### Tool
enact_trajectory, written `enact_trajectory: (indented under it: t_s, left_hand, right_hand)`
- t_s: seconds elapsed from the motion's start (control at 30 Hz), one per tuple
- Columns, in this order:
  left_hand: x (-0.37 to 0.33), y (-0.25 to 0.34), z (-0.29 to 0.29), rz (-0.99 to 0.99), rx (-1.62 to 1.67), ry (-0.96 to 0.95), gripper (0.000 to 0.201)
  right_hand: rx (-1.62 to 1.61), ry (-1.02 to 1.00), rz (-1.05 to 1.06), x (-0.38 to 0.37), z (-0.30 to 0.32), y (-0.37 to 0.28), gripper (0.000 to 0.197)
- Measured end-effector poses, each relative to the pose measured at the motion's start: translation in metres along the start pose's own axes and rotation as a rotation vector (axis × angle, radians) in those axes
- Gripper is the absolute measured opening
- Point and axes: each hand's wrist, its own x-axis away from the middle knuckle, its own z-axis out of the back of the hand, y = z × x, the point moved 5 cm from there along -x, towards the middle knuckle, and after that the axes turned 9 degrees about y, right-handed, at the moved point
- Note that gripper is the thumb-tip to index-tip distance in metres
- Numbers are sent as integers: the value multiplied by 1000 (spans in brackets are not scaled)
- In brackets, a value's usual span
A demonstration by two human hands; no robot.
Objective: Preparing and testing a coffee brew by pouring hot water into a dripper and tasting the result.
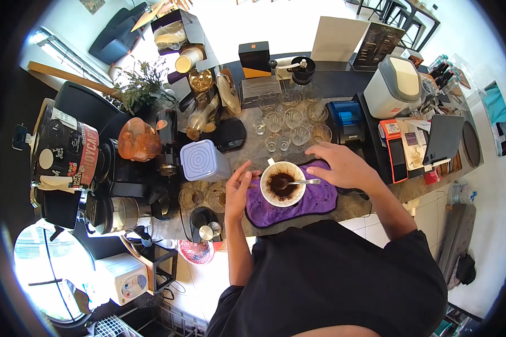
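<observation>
A white cup stands on a purple cloth in front of me. Dark coffee residue lines its inside, and a metal spoon leans in it with the handle over the right rim. My left hand is upright at the cloth's left edge, close to the cup, fingers apart and nothing in them. To the right of the cup, my right hand hovers palm down over the cloth's upper right part, its fingers stretched out and holding nothing.
Several clear glasses stand beyond the cup. Left of them are a lidded container and a black scale. A blue-and-black printer and an orange card terminal are at the right. More glasses stand near my left hand.
</observation>
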Motion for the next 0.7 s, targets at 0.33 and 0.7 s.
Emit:
enact_trajectory:
  t_s: [0.33, 0.7]
  left_hand:
    - [33, -13, -26, -69, 53, -56, 51]
    - [42, -29, -18, -81, 81, 84, 48]
  right_hand:
    - [-24, 108, -293, 35, -31, 12, 37]
    - [-87, 346, -119, 38, -38, 2, 19]
